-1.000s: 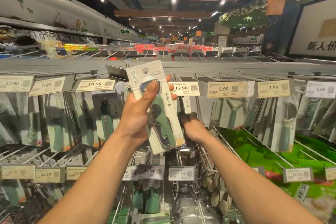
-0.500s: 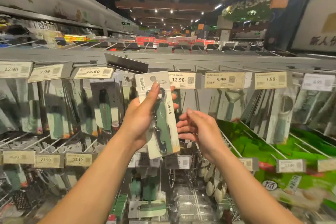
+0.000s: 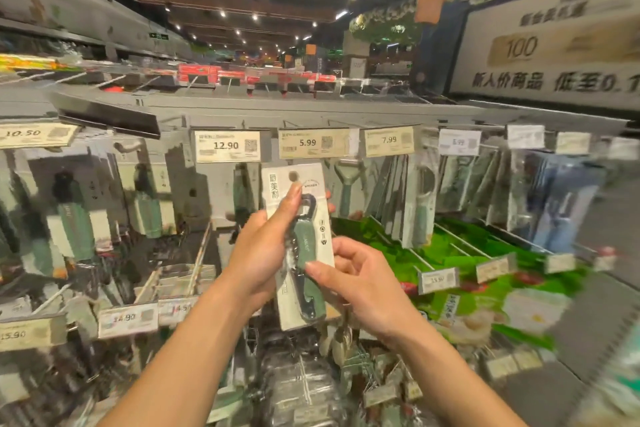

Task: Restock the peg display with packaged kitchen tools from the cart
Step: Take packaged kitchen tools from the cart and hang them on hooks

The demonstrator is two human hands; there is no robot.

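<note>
The packaged bottle opener (image 3: 306, 246) stood upright before the peg display (image 3: 346, 113), its hang hole just below the 5.99 price tag (image 3: 313, 143) on the top row. The left hand (image 3: 258, 253) grasped the card from its left edge, thumb across the front. The right hand (image 3: 367, 284) pinched the right edge lower down.

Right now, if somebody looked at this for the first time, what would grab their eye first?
Dead centre, a carded green tool is held upright in front of the peg display, gripped by the left hand, with the right hand pinching its lower edge. Just above it runs a row of price tags: 12.90, 5.99 and 7.99. At the upper right, a large pale banner with big characters stands out.
</note>
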